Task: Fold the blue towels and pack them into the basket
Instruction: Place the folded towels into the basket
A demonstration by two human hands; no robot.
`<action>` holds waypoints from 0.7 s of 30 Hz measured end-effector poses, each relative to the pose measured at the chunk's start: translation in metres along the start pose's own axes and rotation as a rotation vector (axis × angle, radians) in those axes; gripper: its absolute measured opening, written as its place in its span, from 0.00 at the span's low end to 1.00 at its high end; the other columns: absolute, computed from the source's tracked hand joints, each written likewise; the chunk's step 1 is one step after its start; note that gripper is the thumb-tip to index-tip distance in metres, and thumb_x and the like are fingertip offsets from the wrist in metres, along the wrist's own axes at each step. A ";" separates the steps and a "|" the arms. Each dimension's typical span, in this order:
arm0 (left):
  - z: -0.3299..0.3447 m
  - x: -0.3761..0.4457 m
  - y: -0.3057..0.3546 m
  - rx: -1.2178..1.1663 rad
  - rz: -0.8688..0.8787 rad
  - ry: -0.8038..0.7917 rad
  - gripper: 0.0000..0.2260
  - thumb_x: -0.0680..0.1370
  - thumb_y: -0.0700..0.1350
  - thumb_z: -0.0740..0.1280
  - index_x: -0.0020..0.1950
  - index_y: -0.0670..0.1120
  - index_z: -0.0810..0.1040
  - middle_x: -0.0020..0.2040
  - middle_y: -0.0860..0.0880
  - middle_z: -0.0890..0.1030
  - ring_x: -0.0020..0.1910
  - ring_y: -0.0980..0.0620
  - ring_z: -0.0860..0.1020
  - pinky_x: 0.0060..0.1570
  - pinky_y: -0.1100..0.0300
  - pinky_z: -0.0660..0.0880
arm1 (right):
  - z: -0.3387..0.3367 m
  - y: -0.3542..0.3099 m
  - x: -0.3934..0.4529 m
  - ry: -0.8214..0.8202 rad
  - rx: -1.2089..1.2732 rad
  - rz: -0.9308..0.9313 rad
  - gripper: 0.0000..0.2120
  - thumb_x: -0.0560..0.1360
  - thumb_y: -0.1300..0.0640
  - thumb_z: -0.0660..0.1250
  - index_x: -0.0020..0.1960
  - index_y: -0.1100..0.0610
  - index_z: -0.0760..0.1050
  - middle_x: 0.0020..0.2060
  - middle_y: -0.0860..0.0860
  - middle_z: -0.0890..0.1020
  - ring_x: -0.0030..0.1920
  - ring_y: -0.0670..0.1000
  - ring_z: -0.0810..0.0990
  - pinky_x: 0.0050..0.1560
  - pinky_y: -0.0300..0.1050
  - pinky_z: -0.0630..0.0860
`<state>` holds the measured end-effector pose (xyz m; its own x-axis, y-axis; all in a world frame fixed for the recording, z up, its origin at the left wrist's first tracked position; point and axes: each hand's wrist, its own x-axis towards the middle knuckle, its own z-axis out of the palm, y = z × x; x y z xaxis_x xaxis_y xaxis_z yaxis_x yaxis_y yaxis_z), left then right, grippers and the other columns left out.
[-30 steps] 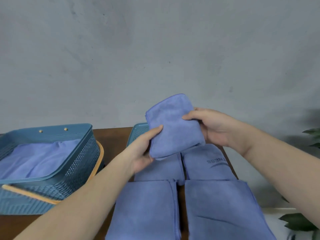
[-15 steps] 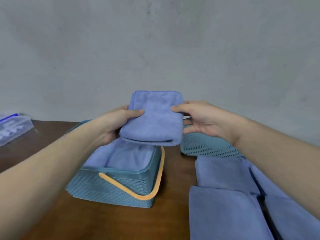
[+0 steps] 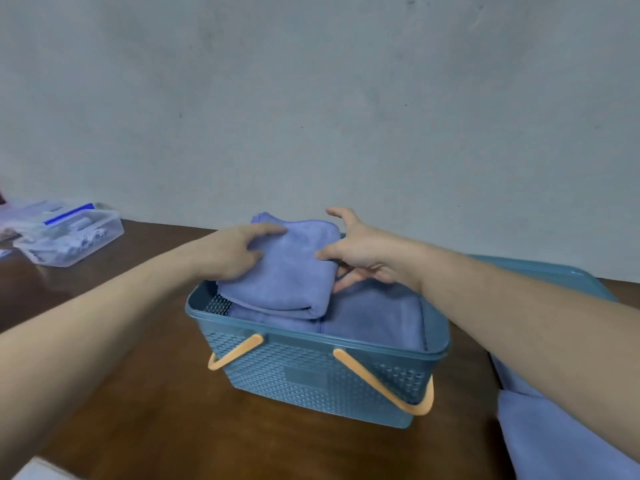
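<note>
Half a second back the folded blue microfibre towel (image 3: 287, 268) was held up in the air above the rim; now it is down in the left part of the blue perforated plastic basket (image 3: 322, 372), sitting tilted on top of another folded blue towel (image 3: 270, 315) already packed underneath it. The view has swung too, so the basket now sits front and centre on the dark brown wooden table (image 3: 145, 420), with its orange handle (image 3: 384, 382) hanging down the near wall. The left hand (image 3: 230, 252) lies on the towel's left edge, fingers stretched over the top and thumb tucked at the side, gripping it. The right hand (image 3: 360, 252) has changed its hold: the thumb presses on the towel's right edge, the index finger lifts clear above, and the lower fingers reach under the towel's right side, so the grip there looks loose and half spread. A third folded blue towel (image 3: 377, 317) fills the right part of the basket, just beside the one in hand. At the right, a blue plastic lid (image 3: 554, 271) lies on the table with more blue cloth (image 3: 540, 438) in front of it. Far left, a clear plastic storage box (image 3: 69, 237) stands near the wall.
</note>
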<state>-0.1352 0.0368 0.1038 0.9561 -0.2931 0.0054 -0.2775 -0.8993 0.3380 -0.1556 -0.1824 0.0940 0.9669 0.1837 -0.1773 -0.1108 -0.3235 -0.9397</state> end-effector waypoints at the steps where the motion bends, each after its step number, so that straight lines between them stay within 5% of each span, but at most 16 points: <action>1: 0.002 0.000 -0.003 0.075 0.004 -0.041 0.25 0.81 0.38 0.59 0.74 0.62 0.68 0.60 0.45 0.73 0.51 0.47 0.75 0.47 0.61 0.65 | 0.005 0.000 0.003 -0.008 -0.021 0.005 0.39 0.79 0.67 0.64 0.80 0.43 0.48 0.46 0.58 0.79 0.29 0.52 0.80 0.40 0.56 0.85; 3: 0.008 0.004 -0.011 0.187 0.006 -0.105 0.25 0.81 0.38 0.58 0.73 0.60 0.71 0.55 0.44 0.70 0.47 0.45 0.73 0.46 0.58 0.65 | 0.014 0.002 0.009 -0.034 -0.064 0.024 0.37 0.79 0.68 0.64 0.79 0.44 0.52 0.46 0.58 0.78 0.30 0.52 0.81 0.41 0.57 0.85; 9: 0.026 0.002 -0.014 0.508 0.054 -0.153 0.24 0.82 0.43 0.56 0.77 0.62 0.65 0.58 0.46 0.64 0.59 0.42 0.73 0.58 0.53 0.72 | 0.027 0.014 0.019 -0.075 -0.232 0.081 0.23 0.79 0.65 0.65 0.70 0.52 0.65 0.43 0.54 0.79 0.30 0.48 0.82 0.36 0.47 0.84; 12: 0.025 -0.003 -0.012 0.793 0.223 -0.019 0.25 0.83 0.46 0.58 0.78 0.63 0.60 0.78 0.43 0.54 0.76 0.44 0.59 0.70 0.53 0.63 | 0.026 0.021 0.027 -0.001 -0.498 0.038 0.26 0.77 0.57 0.70 0.71 0.50 0.64 0.44 0.53 0.79 0.36 0.50 0.81 0.36 0.45 0.83; 14: 0.018 -0.006 -0.010 0.772 0.371 -0.069 0.25 0.83 0.51 0.59 0.79 0.63 0.58 0.83 0.51 0.46 0.79 0.48 0.56 0.74 0.54 0.56 | 0.020 0.024 0.033 0.073 -0.831 -0.084 0.30 0.74 0.50 0.73 0.72 0.46 0.65 0.54 0.52 0.78 0.52 0.53 0.80 0.54 0.50 0.79; 16: 0.011 -0.007 -0.010 0.710 0.419 -0.212 0.26 0.82 0.60 0.60 0.79 0.62 0.59 0.82 0.57 0.53 0.77 0.50 0.62 0.73 0.54 0.61 | 0.016 0.025 0.032 0.128 -1.025 -0.300 0.27 0.72 0.44 0.73 0.69 0.44 0.70 0.61 0.50 0.74 0.63 0.55 0.73 0.66 0.51 0.70; 18: 0.005 -0.005 -0.014 0.720 0.355 -0.322 0.32 0.79 0.67 0.61 0.80 0.61 0.57 0.80 0.58 0.61 0.75 0.50 0.66 0.71 0.52 0.66 | 0.015 0.023 0.027 0.039 -1.118 -0.461 0.28 0.69 0.34 0.69 0.66 0.44 0.75 0.62 0.48 0.76 0.63 0.54 0.71 0.66 0.52 0.69; 21: 0.002 0.000 -0.020 0.736 0.251 -0.420 0.40 0.74 0.71 0.64 0.82 0.58 0.54 0.81 0.59 0.55 0.78 0.51 0.62 0.72 0.54 0.65 | 0.020 0.022 0.023 -0.205 -1.272 -0.416 0.41 0.63 0.21 0.53 0.64 0.45 0.76 0.59 0.44 0.80 0.58 0.52 0.74 0.60 0.54 0.75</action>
<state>-0.1297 0.0543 0.0948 0.7851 -0.4749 -0.3975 -0.6035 -0.7310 -0.3186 -0.1400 -0.1666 0.0637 0.8126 0.5753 -0.0932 0.5749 -0.8175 -0.0341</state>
